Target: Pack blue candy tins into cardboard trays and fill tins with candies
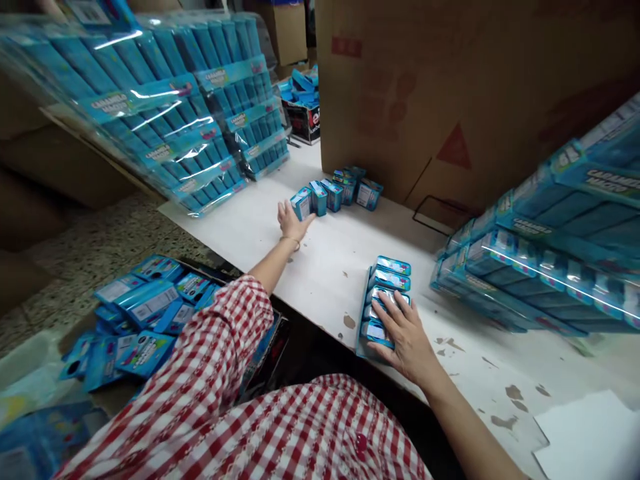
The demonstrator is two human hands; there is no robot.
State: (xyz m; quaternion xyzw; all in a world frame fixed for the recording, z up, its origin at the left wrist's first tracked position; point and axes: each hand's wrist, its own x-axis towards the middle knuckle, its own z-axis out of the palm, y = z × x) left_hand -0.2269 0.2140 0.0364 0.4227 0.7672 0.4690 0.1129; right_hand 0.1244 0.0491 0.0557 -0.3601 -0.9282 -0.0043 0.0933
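My left hand [295, 221] reaches across the white table, thumb and fingers apart, at the near end of a loose row of small blue boxes. The closest blue box [302, 203] is right at its fingertips; whether it is touched I cannot tell. Nearer my body, my right hand [404, 333] lies with fingers stretched over several blue boxes [393, 280] lined up in a shallow blue tray [364, 310] at the table edge. It partly covers the lower boxes. More loose blue boxes [369, 195] stand past my left hand.
Plastic-wrapped stacks of blue boxes rise at the left [165, 107] and the right [540, 233]. A large cardboard carton [410, 87] stands behind the table. Blue packages [150, 300] fill a container below left. White paper [590, 433] lies at the lower right.
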